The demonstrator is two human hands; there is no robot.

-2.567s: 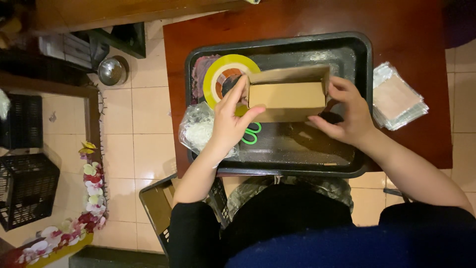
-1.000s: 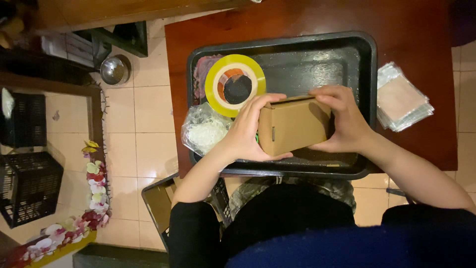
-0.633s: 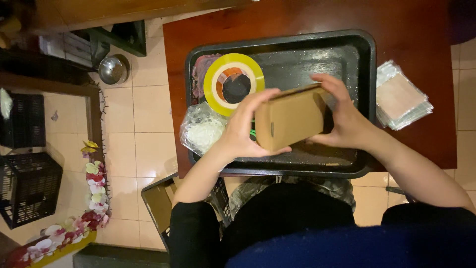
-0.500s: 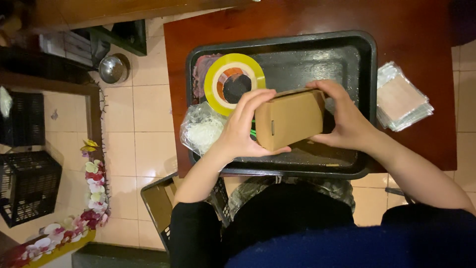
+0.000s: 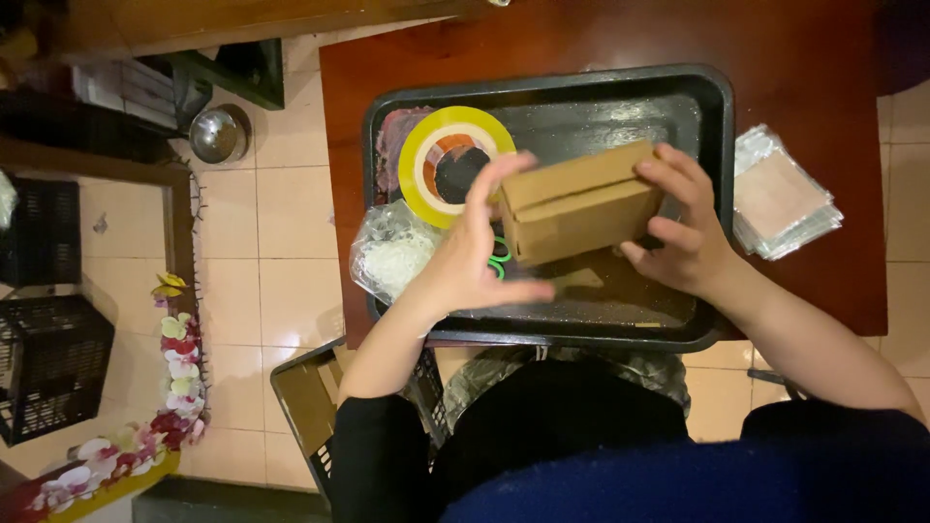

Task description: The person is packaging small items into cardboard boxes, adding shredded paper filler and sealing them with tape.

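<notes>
box (image 5: 579,203) between fingers of left hand (image 5: 475,257) and right hand (image 5: 683,228), over tray (image 5: 707,107) on table (image 5: 823,48), tape roll (image 5: 450,160) just beyond left fingertips, mesh bag (image 5: 392,252) left of left hand, packet stack (image 5: 780,194) right of right hand

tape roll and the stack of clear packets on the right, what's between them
In the head view, the cardboard box sits between the tape roll and the packets, held over the black tray by the left hand and right hand.
</notes>
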